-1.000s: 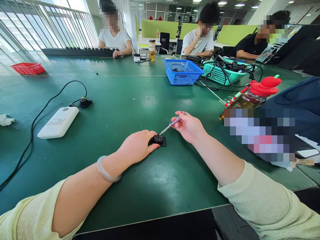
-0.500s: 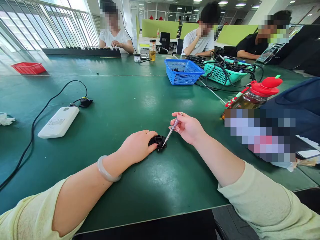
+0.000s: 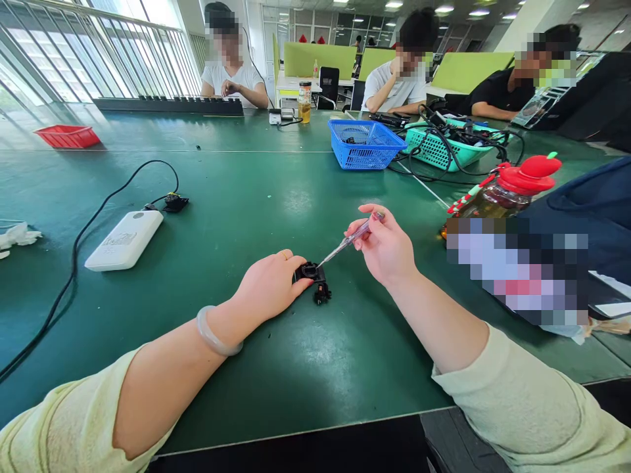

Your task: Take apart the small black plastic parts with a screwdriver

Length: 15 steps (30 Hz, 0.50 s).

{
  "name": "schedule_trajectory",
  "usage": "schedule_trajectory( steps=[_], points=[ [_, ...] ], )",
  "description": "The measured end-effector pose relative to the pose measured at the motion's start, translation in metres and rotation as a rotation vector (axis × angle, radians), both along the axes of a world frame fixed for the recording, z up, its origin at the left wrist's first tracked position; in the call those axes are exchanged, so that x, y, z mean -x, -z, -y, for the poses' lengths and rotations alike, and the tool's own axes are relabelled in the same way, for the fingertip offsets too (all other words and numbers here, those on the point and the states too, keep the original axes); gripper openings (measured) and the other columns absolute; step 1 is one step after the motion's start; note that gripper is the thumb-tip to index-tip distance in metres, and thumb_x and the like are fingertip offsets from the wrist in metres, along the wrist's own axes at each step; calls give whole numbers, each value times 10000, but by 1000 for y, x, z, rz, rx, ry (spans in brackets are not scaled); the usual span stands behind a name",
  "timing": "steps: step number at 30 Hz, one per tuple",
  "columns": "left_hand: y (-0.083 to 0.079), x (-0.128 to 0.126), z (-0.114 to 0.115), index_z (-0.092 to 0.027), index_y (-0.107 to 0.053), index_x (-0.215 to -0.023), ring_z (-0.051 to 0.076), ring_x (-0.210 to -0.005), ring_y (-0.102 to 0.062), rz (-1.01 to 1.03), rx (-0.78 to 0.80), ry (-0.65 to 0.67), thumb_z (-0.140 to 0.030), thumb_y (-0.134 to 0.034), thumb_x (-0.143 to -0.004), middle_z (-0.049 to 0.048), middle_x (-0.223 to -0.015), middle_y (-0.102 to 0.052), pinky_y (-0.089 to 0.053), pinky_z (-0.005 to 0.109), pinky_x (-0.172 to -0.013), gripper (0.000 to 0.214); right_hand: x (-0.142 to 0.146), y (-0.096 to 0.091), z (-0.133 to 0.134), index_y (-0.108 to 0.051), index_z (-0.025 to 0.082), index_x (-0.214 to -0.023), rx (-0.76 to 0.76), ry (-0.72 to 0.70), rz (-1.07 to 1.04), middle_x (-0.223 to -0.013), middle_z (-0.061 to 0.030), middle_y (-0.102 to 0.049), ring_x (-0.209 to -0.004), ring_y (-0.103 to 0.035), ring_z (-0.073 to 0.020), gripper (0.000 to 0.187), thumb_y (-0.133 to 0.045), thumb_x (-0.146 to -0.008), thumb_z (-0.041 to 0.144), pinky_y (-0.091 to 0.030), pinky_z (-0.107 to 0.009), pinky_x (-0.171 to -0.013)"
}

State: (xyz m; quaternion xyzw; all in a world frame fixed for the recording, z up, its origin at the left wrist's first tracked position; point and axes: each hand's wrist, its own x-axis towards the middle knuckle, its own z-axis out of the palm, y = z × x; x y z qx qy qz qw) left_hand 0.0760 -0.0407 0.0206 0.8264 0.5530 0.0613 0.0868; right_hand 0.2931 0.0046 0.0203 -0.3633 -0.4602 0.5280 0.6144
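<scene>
My left hand (image 3: 271,284) is closed on a small black plastic device (image 3: 309,270), pressing it on the green tabletop between thumb and fingers. A second small black part (image 3: 322,293) sits at the device's near right side; whether the two are joined I cannot tell. In my right hand (image 3: 387,246) is a slim screwdriver (image 3: 345,244) with a clear handle, gripped between thumb and fingers. Its shaft slants down to the left, and the tip meets the device's right edge or hovers just over it.
On the left lie a white power bank (image 3: 125,241) and a black cable (image 3: 76,246). A red tray (image 3: 68,136), a blue basket (image 3: 365,148) and a green basket (image 3: 458,154) with cables stand farther back. At right is a red-lidded bottle (image 3: 503,190). Several people sit opposite.
The screwdriver has tilted flatter, its tip moving up to the device's far right edge. My right hand has shifted right. The small black part now shows separately at the device's near side.
</scene>
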Motion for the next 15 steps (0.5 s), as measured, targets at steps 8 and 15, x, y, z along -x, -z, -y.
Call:
schedule_trajectory(
  steps=[8, 15],
  points=[
    [2, 7, -3, -239, -697, -1214, 257, -903, -668, 10, 2, -9, -473, -554, -969, 69, -1041, -657, -514, 366, -779, 368, 13, 0, 24, -588, 288, -1138, -300, -170, 398, -872, 4, -728, -651, -600, -148, 275, -645, -930, 459, -527, -348, -732],
    [3, 19, -6, -242, -687, -1251, 256, -920, -658, 87, 47, 57, -424, -602, -945, 65, -1041, -638, -523, 388, -827, 366, 36, 0, 35, -606, 305, -1093, -517, -116, 631, -842, 29, -694, -750, -660, -151, 196, -644, -910, 247, -550, -334, -804]
  ],
)
